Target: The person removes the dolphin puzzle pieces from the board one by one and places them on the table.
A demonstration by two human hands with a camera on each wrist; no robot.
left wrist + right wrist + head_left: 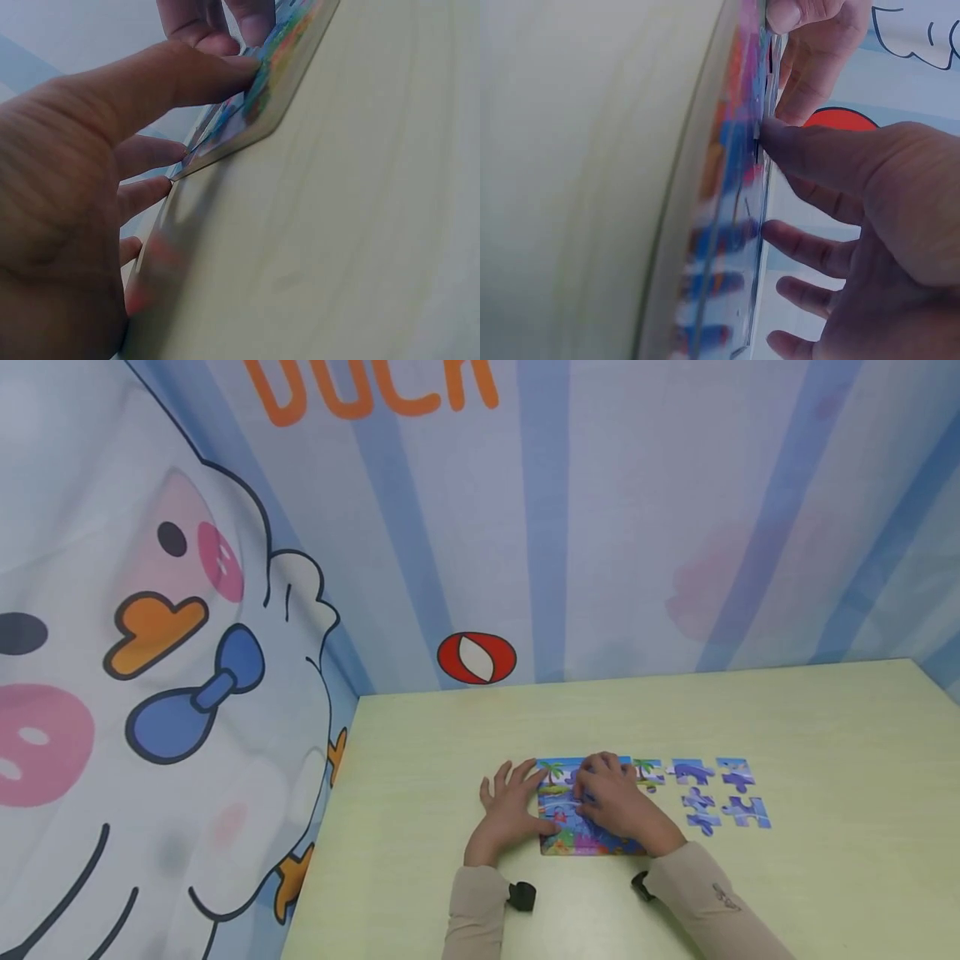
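Note:
A colourful jigsaw puzzle board (592,846) with a palm tree and sea scene lies on the table. My left hand (513,810) is at its left side, fingers spread; in the left wrist view its thumb (217,75) rests on the board near a corner. Over the middle and upper right of the picture is my right hand (615,797), fingers bent loosely downward. The right wrist view shows its thumb (787,142) and another fingertip touching the board's face. Whatever lies directly beneath that hand is hidden.
To the board's right lie several loose puzzle pieces: a palm-tree piece (648,772), a purple-blue one (692,771), a corner piece (737,773) and others nearer me. The pale table (420,760) meets a printed cloth backdrop (600,527) at its back and left.

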